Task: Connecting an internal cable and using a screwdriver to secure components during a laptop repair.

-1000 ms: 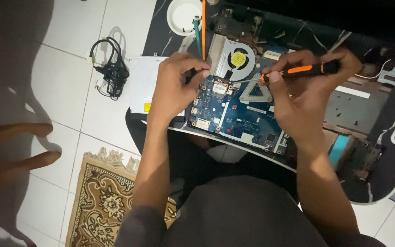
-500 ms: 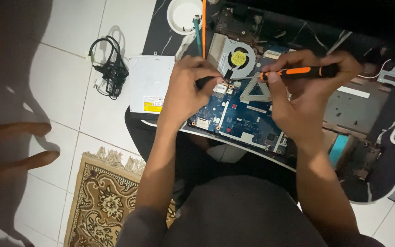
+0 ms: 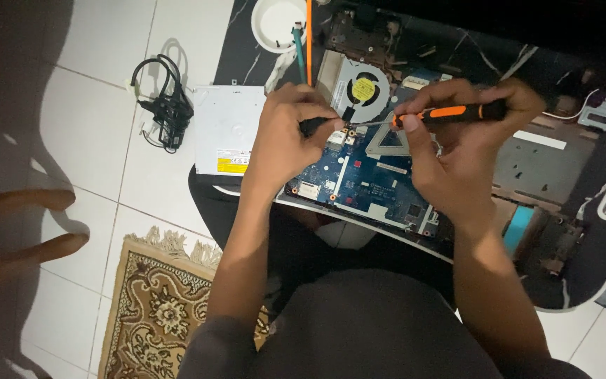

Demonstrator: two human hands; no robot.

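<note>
Since a second ago, barely shifted: left hand (image 3: 290, 144) pinched on the blue circuit board (image 3: 359, 184), right hand (image 3: 457, 144) clamped round the orange-and-black screwdriver (image 3: 450, 112), tip at the board's top edge beside the round fan (image 3: 361, 90). Could slip off a tiny screw, gouging glossy traces. Matte metal drive (image 3: 227, 130) alongside, on the dark marbled tabletop (image 3: 247, 49).

Bare forearms, dark grey sleeves.
Both arms are bare below the elbow, with dark grey short sleeves bunched above; the left hand (image 3: 290, 137) and right hand (image 3: 461, 151) wear no gloves, rings or watch.
</note>
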